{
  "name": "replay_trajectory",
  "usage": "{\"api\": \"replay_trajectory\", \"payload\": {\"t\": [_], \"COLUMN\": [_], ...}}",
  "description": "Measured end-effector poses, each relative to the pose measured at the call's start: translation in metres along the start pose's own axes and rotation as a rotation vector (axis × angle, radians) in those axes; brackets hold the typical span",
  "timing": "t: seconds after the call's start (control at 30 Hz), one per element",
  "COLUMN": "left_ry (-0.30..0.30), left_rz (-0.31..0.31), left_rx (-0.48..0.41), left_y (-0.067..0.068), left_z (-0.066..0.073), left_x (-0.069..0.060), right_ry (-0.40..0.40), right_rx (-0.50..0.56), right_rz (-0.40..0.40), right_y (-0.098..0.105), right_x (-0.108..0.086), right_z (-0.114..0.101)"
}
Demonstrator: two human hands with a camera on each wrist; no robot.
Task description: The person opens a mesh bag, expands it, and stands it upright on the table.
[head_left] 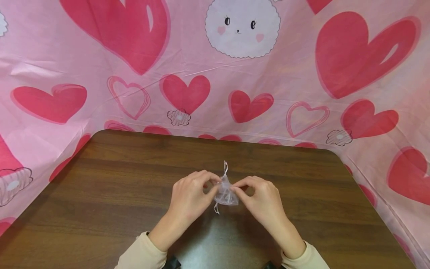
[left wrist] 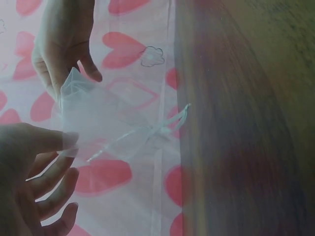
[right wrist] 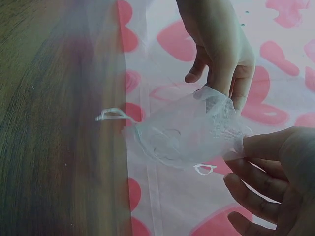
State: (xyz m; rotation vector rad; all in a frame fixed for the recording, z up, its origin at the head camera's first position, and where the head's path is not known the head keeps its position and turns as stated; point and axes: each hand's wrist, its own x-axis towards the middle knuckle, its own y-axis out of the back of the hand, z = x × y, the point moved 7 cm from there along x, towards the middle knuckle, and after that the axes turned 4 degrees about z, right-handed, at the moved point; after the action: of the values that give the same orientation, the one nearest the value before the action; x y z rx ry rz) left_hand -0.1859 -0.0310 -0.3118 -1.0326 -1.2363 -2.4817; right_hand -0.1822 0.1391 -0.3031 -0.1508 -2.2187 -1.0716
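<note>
A small sheer white drawstring pouch [head_left: 227,196] is held just over the table between both hands. Its thin white cord loops stick out at opposite sides. My left hand [head_left: 191,194] pinches one edge of the mesh between thumb and forefinger, the other fingers loosely bent. On the opposite edge my right hand [head_left: 263,196] pinches the cloth in the same way. Seen close in the right wrist view, the pouch [right wrist: 182,130] is spread between the two hands, and faint curved lines show through it; what they are I cannot tell.
The brown wood-grain table [head_left: 111,186] stretches out around the hands. A pink cloth [head_left: 191,48] with red hearts hangs behind it and along both sides. Dark objects [head_left: 172,262] sit partly in view beside the sleeves.
</note>
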Motion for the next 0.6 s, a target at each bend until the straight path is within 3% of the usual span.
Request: {"api": "replay_trajectory", "payload": {"t": [0.4, 0.6], "left_ry": [-0.015, -0.054], "left_rz": [-0.088, -0.116], "left_rx": [-0.035, -0.052], "left_y": [-0.0039, -0.0062], "left_z": [0.0038, 0.0076], "left_x": [-0.0014, -0.0015], "right_ry": [-0.044, -0.036], "right_rx": [-0.012, 0.013], "right_rz": [0.02, -0.001], "right_y": [0.0034, 0.0011], "right_x": [0.0005, -0.0004], "right_z": [0.0045, 0.0032]}}
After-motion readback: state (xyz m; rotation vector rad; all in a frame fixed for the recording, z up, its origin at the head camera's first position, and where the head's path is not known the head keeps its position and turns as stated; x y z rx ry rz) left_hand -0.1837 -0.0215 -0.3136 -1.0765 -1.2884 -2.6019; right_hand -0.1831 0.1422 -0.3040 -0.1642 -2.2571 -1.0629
